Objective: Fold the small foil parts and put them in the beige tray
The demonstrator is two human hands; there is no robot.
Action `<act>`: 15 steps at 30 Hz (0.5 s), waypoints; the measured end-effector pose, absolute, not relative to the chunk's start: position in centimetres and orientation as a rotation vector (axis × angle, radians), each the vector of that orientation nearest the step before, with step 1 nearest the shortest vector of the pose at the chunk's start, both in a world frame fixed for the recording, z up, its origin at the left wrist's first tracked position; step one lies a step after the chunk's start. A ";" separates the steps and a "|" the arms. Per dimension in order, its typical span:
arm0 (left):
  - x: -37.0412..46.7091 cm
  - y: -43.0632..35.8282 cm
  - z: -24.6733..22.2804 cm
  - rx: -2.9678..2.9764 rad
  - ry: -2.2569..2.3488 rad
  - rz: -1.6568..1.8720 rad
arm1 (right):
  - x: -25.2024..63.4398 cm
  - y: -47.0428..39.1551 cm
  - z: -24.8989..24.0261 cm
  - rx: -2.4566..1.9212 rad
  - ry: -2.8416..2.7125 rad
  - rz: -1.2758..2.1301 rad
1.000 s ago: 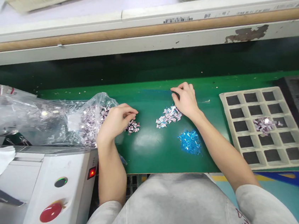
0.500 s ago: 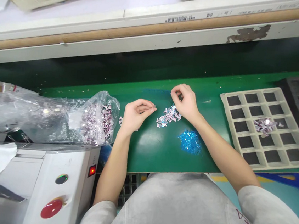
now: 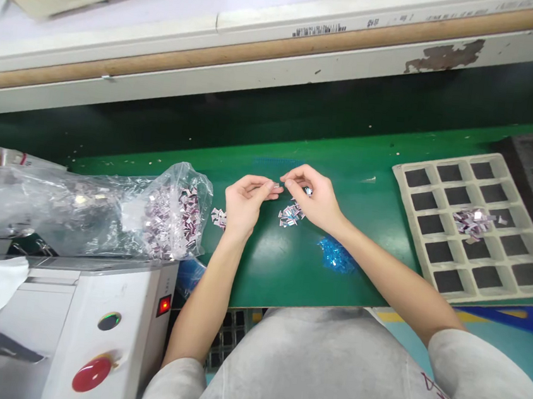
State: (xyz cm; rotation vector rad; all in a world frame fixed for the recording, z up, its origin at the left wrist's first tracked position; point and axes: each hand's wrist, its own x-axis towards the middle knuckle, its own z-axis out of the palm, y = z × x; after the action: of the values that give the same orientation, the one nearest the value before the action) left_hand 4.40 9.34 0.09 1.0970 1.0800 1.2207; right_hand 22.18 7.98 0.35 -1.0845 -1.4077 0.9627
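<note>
My left hand [image 3: 246, 204] is closed in a pinch over the green worktop, with a small shiny flat piece [image 3: 276, 185] just showing at its fingertips. Close against those fingertips, my right hand [image 3: 318, 200] pinches too; whatever it may hold is too small to make out. Under the right hand lies a loose pile of small pink-and-silver pieces [image 3: 289, 215], partly covered by it. A smaller group of the same pieces [image 3: 218, 218] sits beside the left hand. Nearer my body is a heap of thin blue film strips [image 3: 337, 256].
A clear plastic bag [image 3: 176, 215] full of such pieces lies at left, above a white machine [image 3: 114, 291] with a red button [image 3: 92, 374]. At right stands a cream compartment tray [image 3: 438, 235] with a small pile of pieces [image 3: 472, 222] on it. A white shelf [image 3: 245, 38] spans the back.
My right hand has moved left and slightly nearer me, from beyond the pile to the left hand's fingertips. The left hand has shifted slightly right, showing more of the small group beside it.
</note>
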 end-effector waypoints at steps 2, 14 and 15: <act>4.5 9.3 0.1 1.020 1.054 1.207 | 21.8 7.8 0.2 -1.090 -1.402 0.949; 4.6 9.4 -0.7 0.896 0.954 1.043 | 21.3 7.2 0.4 -1.148 -1.462 0.752; 4.7 9.4 -0.7 0.891 0.953 1.041 | 21.3 7.2 0.4 -1.147 -1.470 0.735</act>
State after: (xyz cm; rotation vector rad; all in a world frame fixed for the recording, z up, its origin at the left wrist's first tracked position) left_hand 4.66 9.42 -0.72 0.8911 0.9529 1.0406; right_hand 21.33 7.22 0.44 -1.1473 -1.4702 0.7350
